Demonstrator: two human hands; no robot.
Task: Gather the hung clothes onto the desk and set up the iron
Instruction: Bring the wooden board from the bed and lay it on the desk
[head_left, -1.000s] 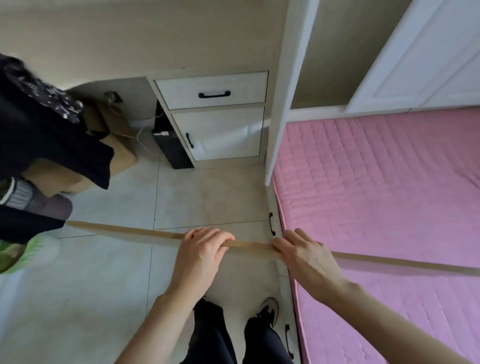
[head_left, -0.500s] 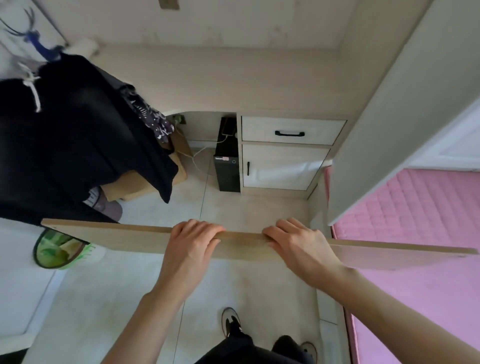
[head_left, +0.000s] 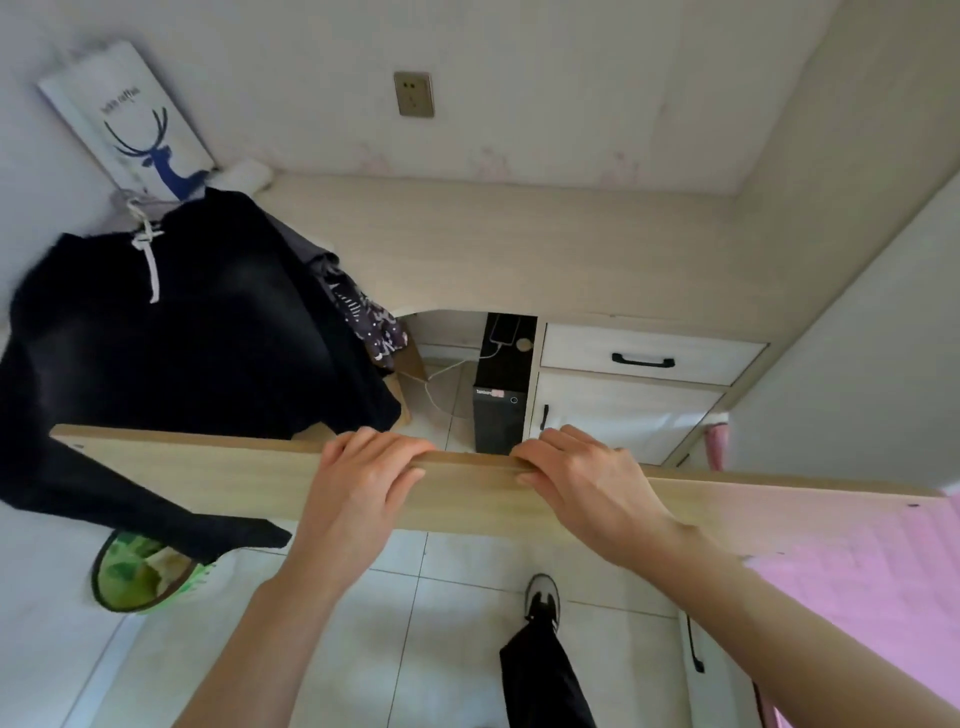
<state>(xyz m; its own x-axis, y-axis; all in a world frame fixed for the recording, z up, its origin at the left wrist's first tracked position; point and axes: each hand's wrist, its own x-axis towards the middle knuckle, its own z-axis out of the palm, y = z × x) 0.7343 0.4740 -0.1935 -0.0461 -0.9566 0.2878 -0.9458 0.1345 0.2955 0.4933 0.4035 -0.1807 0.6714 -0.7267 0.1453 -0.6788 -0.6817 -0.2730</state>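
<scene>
Both hands hold a long light-wood board level in front of me, above the floor. My left hand grips its far edge near the middle, fingers curled over the top. My right hand grips the same edge just to the right. A pile of dark clothes, with a white drawstring and a patterned piece at its right side, lies on the left end of the pale desk and hangs over its front. No iron shows.
A black computer tower stands under the desk beside a drawer unit. A wall socket sits above the desk, a deer picture leans at its left. A green bin is on the tiled floor. Pink bed at right.
The view has swung up and left from the bed to the desk. The board has risen and tilted, showing its broad face. Both hands keep their grip.
</scene>
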